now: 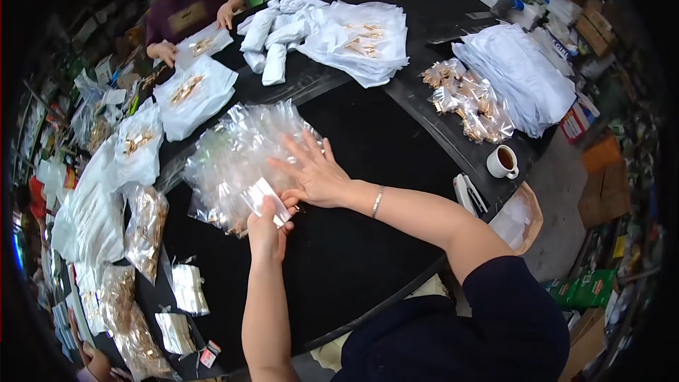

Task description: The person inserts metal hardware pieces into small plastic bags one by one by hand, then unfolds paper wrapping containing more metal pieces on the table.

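Note:
My left hand (265,230) is closed on a small white card (266,200) near the front edge of a heap of clear plastic bags (240,155). Spread out over the right side of that heap is my right hand (311,173), its fingers apart, palm down, with its lower part close beside the card. The heap lies on the black table (353,269). Whether the right thumb touches the card is hard to tell.
Bags of gold-coloured pieces (145,233) and white bundles (188,288) lie left. A cup (502,162), a stapler (468,194), small filled bags (470,99) and stacked white sheets (520,78) are right. A co-worker (189,10) handles a bag at the back left.

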Action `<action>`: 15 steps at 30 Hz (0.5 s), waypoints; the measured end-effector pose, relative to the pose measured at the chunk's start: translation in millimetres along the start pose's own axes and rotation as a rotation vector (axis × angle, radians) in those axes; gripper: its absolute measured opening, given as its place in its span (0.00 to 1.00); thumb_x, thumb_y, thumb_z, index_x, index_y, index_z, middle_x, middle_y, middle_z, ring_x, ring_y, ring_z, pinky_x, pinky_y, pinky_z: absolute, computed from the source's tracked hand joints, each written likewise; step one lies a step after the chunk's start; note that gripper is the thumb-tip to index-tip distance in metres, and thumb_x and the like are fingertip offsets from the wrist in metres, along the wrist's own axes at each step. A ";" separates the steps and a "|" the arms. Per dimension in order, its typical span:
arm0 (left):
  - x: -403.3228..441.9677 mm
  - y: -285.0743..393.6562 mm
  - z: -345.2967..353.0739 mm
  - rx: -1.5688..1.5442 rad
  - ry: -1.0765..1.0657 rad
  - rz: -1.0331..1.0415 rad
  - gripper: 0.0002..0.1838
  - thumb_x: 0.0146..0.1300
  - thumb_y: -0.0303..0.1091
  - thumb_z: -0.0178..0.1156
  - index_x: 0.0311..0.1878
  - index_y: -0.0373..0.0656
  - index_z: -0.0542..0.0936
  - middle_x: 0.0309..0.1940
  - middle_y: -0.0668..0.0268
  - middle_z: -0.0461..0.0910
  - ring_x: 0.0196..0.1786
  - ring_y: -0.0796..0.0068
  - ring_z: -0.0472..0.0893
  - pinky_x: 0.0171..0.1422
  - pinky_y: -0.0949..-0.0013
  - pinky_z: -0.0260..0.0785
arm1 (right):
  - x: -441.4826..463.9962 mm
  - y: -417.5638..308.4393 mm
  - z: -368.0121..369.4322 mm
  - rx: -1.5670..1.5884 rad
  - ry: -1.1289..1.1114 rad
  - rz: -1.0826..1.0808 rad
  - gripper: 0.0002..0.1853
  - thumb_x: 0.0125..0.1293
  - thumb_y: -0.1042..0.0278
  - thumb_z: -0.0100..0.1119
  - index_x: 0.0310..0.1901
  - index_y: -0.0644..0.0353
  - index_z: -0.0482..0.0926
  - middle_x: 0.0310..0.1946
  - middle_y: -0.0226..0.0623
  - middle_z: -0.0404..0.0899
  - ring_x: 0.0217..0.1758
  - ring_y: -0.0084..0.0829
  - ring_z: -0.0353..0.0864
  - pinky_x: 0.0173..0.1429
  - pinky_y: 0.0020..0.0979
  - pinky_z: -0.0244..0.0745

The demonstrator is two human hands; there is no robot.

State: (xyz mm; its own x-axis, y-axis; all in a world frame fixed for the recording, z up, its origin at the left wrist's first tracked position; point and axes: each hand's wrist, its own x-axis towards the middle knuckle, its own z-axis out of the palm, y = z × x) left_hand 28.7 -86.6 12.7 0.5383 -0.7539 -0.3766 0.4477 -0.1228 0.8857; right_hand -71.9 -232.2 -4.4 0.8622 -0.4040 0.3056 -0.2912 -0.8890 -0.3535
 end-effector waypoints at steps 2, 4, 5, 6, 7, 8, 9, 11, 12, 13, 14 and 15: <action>10.0 0.5 2.5 -0.113 0.036 -0.013 0.17 0.76 0.41 0.47 0.57 0.38 0.73 0.43 0.59 0.84 0.37 0.76 0.82 0.29 0.78 0.68 | 15.9 11.2 3.0 -0.017 -0.006 -0.024 0.37 0.63 0.40 0.57 0.73 0.31 0.60 0.78 0.42 0.43 0.79 0.60 0.38 0.74 0.68 0.40; 13.9 0.5 4.5 -0.167 0.057 -0.029 0.17 0.76 0.41 0.48 0.58 0.38 0.73 0.44 0.58 0.84 0.37 0.77 0.82 0.28 0.79 0.67 | 25.3 19.4 3.8 -0.029 -0.039 -0.075 0.33 0.65 0.37 0.54 0.71 0.31 0.64 0.77 0.39 0.51 0.79 0.57 0.43 0.73 0.68 0.42; 15.0 0.5 5.7 -0.193 0.049 -0.003 0.17 0.76 0.41 0.48 0.57 0.38 0.73 0.45 0.58 0.84 0.37 0.77 0.81 0.27 0.79 0.66 | 28.1 23.9 4.9 -0.023 -0.041 -0.071 0.33 0.65 0.37 0.54 0.71 0.31 0.64 0.77 0.39 0.51 0.79 0.57 0.43 0.73 0.68 0.42; 14.5 0.9 5.4 -0.212 0.045 0.020 0.17 0.76 0.41 0.48 0.56 0.38 0.73 0.45 0.58 0.84 0.37 0.77 0.81 0.27 0.80 0.65 | 30.5 25.6 5.0 0.015 -0.020 -0.062 0.33 0.65 0.36 0.53 0.71 0.33 0.65 0.76 0.39 0.54 0.79 0.55 0.46 0.73 0.68 0.42; 14.5 1.8 4.8 -0.230 0.042 0.047 0.16 0.76 0.41 0.48 0.56 0.38 0.74 0.46 0.58 0.83 0.37 0.77 0.81 0.26 0.80 0.64 | 33.3 27.6 4.7 0.053 0.004 -0.055 0.33 0.65 0.35 0.52 0.70 0.35 0.66 0.74 0.38 0.58 0.78 0.53 0.48 0.73 0.67 0.43; 15.7 1.9 3.7 -0.220 0.051 0.042 0.16 0.76 0.41 0.48 0.56 0.38 0.74 0.46 0.58 0.83 0.37 0.77 0.81 0.26 0.80 0.64 | 35.0 29.8 6.0 0.091 0.027 -0.049 0.33 0.66 0.34 0.51 0.69 0.38 0.67 0.73 0.38 0.61 0.78 0.51 0.51 0.73 0.67 0.44; 17.3 0.9 2.2 -0.246 0.030 0.052 0.16 0.76 0.41 0.48 0.55 0.38 0.74 0.46 0.58 0.83 0.37 0.77 0.81 0.27 0.80 0.64 | 34.8 31.0 7.8 0.106 0.024 -0.049 0.33 0.66 0.34 0.51 0.69 0.38 0.67 0.73 0.38 0.61 0.78 0.51 0.51 0.73 0.67 0.44; 17.0 -1.3 -2.5 -0.308 -0.003 0.079 0.16 0.76 0.41 0.49 0.55 0.38 0.74 0.47 0.58 0.83 0.37 0.77 0.80 0.27 0.80 0.66 | 32.7 33.7 10.7 0.147 0.265 -0.011 0.33 0.66 0.35 0.52 0.67 0.45 0.69 0.68 0.41 0.67 0.74 0.50 0.59 0.72 0.62 0.51; 15.2 -0.9 -5.2 -0.305 0.013 0.083 0.16 0.76 0.41 0.49 0.55 0.38 0.74 0.47 0.58 0.83 0.37 0.77 0.80 0.27 0.80 0.66 | 33.6 35.4 11.2 0.166 0.387 0.007 0.33 0.66 0.36 0.53 0.66 0.48 0.70 0.66 0.43 0.70 0.72 0.49 0.62 0.71 0.60 0.54; 13.8 -0.1 -6.9 -0.259 -0.040 0.083 0.17 0.75 0.41 0.50 0.55 0.38 0.73 0.47 0.57 0.83 0.37 0.77 0.80 0.27 0.80 0.66 | 35.1 39.5 12.2 0.177 0.385 0.000 0.33 0.66 0.36 0.53 0.66 0.48 0.70 0.66 0.43 0.70 0.72 0.49 0.62 0.71 0.60 0.54; 12.5 0.7 -7.6 -0.211 -0.095 0.083 0.17 0.74 0.42 0.52 0.56 0.38 0.73 0.47 0.55 0.83 0.37 0.77 0.80 0.26 0.81 0.65 | 36.8 44.6 12.5 0.328 0.591 0.061 0.31 0.66 0.42 0.57 0.63 0.54 0.72 0.61 0.44 0.74 0.65 0.46 0.70 0.66 0.52 0.63; 11.4 1.5 -7.5 -0.162 -0.153 0.084 0.18 0.74 0.42 0.53 0.56 0.38 0.72 0.47 0.54 0.82 0.37 0.77 0.80 0.25 0.81 0.65 | 39.0 50.1 12.5 0.478 0.798 0.126 0.28 0.65 0.48 0.62 0.60 0.59 0.74 0.55 0.45 0.78 0.57 0.44 0.78 0.61 0.43 0.71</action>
State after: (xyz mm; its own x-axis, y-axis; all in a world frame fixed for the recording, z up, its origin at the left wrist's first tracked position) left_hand 40.9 -90.5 7.7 0.4690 -0.8479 -0.2472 0.5214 0.0399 0.8524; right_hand -47.7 -289.8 -21.2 0.2449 -0.6775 0.6936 -0.0096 -0.7170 -0.6970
